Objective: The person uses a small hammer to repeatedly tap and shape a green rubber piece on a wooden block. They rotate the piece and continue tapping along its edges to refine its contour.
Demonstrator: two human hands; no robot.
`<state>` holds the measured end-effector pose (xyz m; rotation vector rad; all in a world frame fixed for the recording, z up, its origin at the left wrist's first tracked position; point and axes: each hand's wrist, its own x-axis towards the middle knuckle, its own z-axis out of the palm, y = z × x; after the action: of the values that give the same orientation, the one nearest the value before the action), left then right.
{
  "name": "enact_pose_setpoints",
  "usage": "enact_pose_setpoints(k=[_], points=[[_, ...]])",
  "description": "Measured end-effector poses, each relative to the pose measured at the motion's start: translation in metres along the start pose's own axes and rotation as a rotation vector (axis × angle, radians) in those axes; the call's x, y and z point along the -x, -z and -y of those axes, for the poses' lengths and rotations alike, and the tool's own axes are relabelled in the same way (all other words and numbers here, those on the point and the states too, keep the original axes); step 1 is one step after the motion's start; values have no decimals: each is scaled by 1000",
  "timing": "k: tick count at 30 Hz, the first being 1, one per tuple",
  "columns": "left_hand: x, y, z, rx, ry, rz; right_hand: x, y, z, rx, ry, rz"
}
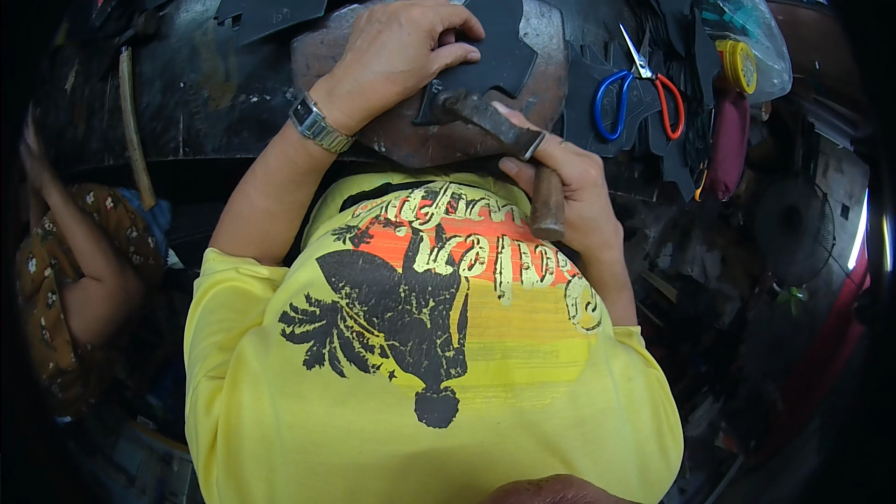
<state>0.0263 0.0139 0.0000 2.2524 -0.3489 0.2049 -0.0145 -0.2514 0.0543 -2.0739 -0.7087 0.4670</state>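
Observation:
My right hand (571, 173) is closed around a hammer (495, 123) with a worn metal head and a short wooden handle. The head's round dark face points left, low over the near edge of a cut black sheet (504, 42). On that sheet my left hand (406, 42) rests with bent fingers, thumb and forefinger at its surface, holding it down; the other fingertips are hidden. Beneath the sheet lies a brown, worn board (397, 137) with a rounded near edge.
Scissors (640, 84) with blue and red handles lie partly spread on black cut pieces to the right. A yellow round container (737, 66) and clear plastic bag (761, 28) are beyond. More black sheets (289, 0) cover the far left, near a wooden stick (131, 121). Another person's arm (79, 233) shows at left.

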Motion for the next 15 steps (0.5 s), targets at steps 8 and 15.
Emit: enact_pose_setpoints(k=[8,15], points=[[1,0,-3,-37,-13,3,-9,-4,-22,-203,-151,-512],[1,-1,-7,-188,-140,-68,-16,0,-22,-8,-108,-357]])
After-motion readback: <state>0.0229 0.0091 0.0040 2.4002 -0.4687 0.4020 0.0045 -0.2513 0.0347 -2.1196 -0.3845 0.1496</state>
